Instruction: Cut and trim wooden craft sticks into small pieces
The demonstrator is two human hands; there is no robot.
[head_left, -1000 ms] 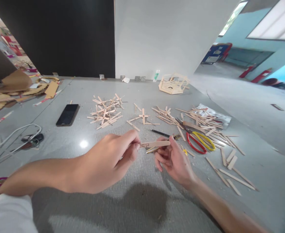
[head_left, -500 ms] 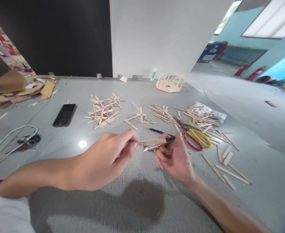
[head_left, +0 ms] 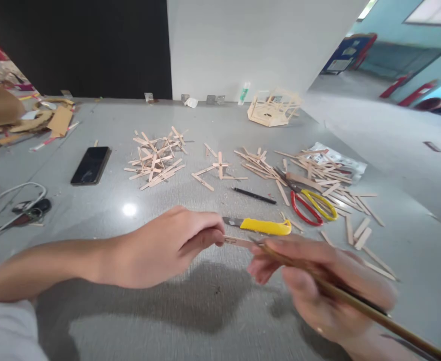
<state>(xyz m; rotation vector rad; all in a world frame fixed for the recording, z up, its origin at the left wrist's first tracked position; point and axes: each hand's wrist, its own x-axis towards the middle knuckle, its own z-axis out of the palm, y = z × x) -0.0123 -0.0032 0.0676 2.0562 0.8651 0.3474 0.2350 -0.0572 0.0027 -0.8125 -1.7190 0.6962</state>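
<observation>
My left hand [head_left: 160, 248] pinches one end of a wooden craft stick [head_left: 236, 241] that has dark angular marks on it. A slim tool with a long brown handle [head_left: 341, 291] is gripped in my right hand [head_left: 318, 281], and its pointed tip is close to the stick's right part. That hand is blurred, and a thin dark shaft shows beneath it; I cannot tell what it is. Just beyond the stick lies a yellow utility knife [head_left: 265, 226] with its blade toward my left fingers. Farther back rests a black pen [head_left: 254, 195].
Loose craft sticks [head_left: 156, 158] form a pile at centre left, with more sticks [head_left: 258, 165] to the right. Red-and-yellow-handled scissors [head_left: 310, 205], a phone [head_left: 91, 165], a cable [head_left: 13, 190], a glue tube [head_left: 244, 94] and a wooden frame model [head_left: 271, 113] are also on the table.
The tool in my right hand has been turned, its long handle now toward the lower right. My right hand has moved right and nearer me, uncovering the yellow knife. The view has tilted down.
</observation>
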